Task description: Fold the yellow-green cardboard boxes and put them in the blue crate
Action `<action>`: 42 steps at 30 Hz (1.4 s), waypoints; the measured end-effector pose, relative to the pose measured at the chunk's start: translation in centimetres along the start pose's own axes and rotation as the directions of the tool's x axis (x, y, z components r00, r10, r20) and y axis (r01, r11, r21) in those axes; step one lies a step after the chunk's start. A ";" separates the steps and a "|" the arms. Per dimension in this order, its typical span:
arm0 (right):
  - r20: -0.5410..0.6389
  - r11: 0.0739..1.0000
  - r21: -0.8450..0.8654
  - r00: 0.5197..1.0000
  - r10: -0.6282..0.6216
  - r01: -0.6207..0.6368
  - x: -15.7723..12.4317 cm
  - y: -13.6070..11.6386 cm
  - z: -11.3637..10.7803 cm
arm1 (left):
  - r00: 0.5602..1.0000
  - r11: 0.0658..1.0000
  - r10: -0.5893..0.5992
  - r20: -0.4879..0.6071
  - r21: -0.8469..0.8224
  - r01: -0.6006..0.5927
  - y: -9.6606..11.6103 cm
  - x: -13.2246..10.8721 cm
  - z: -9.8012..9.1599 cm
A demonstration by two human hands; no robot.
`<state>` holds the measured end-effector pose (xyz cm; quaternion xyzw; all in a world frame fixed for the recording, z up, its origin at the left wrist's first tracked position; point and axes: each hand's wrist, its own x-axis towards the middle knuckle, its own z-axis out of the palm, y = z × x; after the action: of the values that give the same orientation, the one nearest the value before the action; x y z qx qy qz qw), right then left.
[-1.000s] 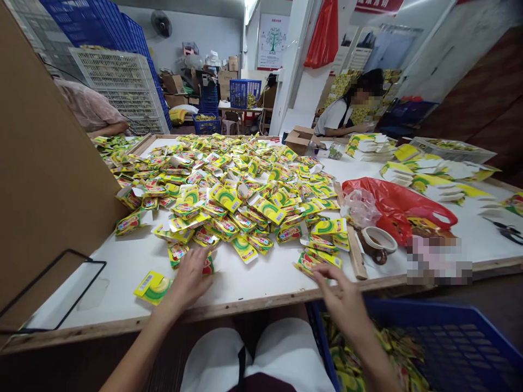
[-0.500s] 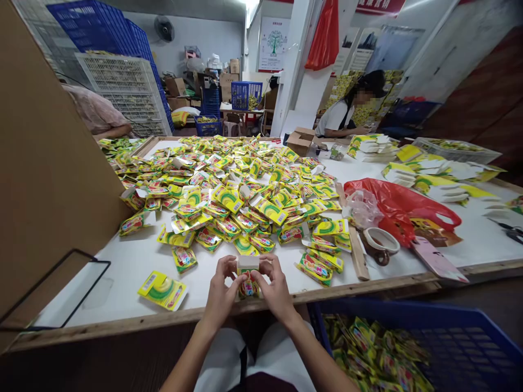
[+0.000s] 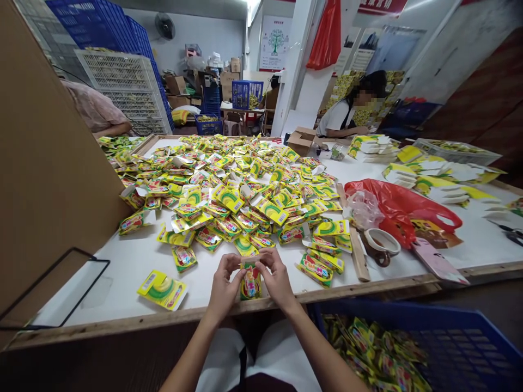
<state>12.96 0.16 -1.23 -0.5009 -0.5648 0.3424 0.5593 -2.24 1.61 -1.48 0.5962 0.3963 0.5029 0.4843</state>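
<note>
Your left hand (image 3: pixel 223 286) and right hand (image 3: pixel 277 280) meet over the near edge of the table (image 3: pixel 122 261), both pinched on one small yellow carton (image 3: pixel 250 282) held upright between them, fingertips closed on its top end. Just beyond your knuckles spreads the big heap of matching cartons (image 3: pixel 229 185). A single flat carton (image 3: pixel 162 289) lies apart, off to the left of your left hand. To the right of your right hand lie a wooden stick (image 3: pixel 356 250), a tape roll (image 3: pixel 381 242) and a red plastic bag (image 3: pixel 402 209). Below your right forearm sits a blue crate (image 3: pixel 457 348) holding finished cartons.
</note>
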 end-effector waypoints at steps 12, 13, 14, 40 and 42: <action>0.021 0.994 -0.105 1.000 0.021 -0.019 0.1 -1.5 -0.1 | 0.997 0.993 -0.056 -0.053 0.105 0.062 1.5 0.0 0.6; 0.015 0.993 -0.106 0.999 0.044 -0.042 0.3 -1.4 -0.1 | 0.995 0.992 -0.077 -0.059 0.098 0.083 1.5 0.2 0.7; 0.014 0.993 -0.105 0.998 0.063 -0.061 0.5 -1.4 0.0 | 0.994 0.991 -0.094 -0.062 0.092 0.099 1.4 0.3 0.7; -0.177 0.679 -0.714 0.982 0.058 -0.169 -4.7 -4.3 -17.8 | 0.993 0.504 -0.111 0.028 0.863 0.032 1.2 -3.4 -15.0; -0.180 0.628 -0.753 0.980 0.090 -0.196 -5.3 -4.3 -19.9 | 0.964 0.435 -0.235 0.127 0.900 -0.013 0.8 -3.4 -17.4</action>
<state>30.85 -9.43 4.12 -0.7543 -0.5787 0.0818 0.2990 -20.02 1.26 -0.99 0.7884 0.5801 0.1108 0.1718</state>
